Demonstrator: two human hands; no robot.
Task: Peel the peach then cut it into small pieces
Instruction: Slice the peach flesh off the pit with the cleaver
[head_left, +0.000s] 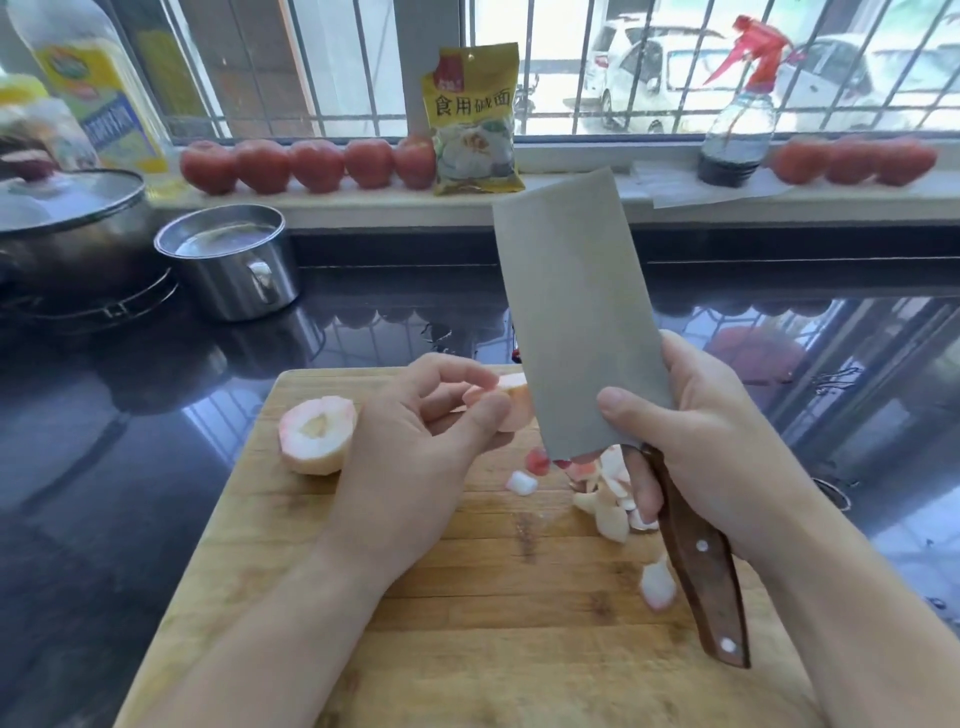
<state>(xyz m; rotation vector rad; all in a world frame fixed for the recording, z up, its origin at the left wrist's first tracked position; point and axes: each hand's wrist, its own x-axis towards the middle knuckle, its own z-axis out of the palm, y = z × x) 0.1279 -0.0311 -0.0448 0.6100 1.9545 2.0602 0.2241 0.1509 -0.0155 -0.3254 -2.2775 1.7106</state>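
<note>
Nearest the camera, the wooden cutting board (467, 623) lies on the dark glossy desk (130, 467), and the work on it looks well past the halfway mark. The right hand (711, 441) is wrapped around the cleaver (582, 322) where the blade meets its wooden handle, thumb laid flat on the blade's side, the blade raised and pointing away from the person. Under and beside that hand lies a scatter of small cut pieces (608, 499), pale with pink edges, and one more piece (657, 582) sits closer to the board's near edge. The left hand (415, 441) pinches a peach chunk (511, 402) between thumb and fingertips, held just against the blade's left edge and above the board. Left of that hand rests a peeled peach half (318, 435), hollow side up, not yet cut. So the peeling appears finished, one portion is already diced, the held chunk is in progress, and the remaining half is left to chop. Farther back on the desk stand a steel cup (234, 260) and a lidded pot (62, 208); on the windowsill sit a row of tomatoes (311, 163), a yellow packet (475, 119) and a spray bottle (737, 130).
</note>
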